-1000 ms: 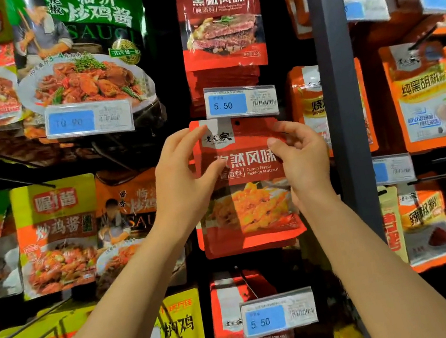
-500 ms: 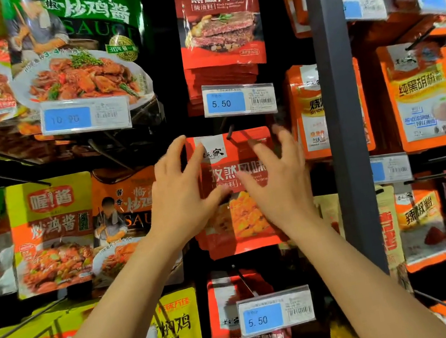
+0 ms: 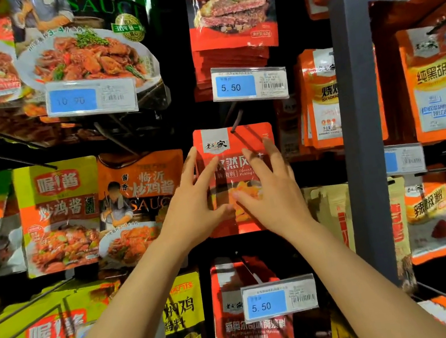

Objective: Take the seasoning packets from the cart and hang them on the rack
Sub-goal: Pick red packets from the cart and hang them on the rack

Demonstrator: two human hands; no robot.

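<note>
Hands (image 3: 192,206) (image 3: 275,195) now press packet (image 3: 236,140) farther back on hook (image 3: 236,122).

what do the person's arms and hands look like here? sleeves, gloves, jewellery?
Both forearms are bare up to the frame edge, with no sleeves in view. The left hand and right hand wear no gloves; no rings, watch or bracelet show on the visible sides. Fingernails look short and unpainted.

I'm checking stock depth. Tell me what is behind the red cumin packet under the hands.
Behind the red cumin packet only the dark hook shows, running through its top. Both hands and the packet itself cover anything further back.
</note>
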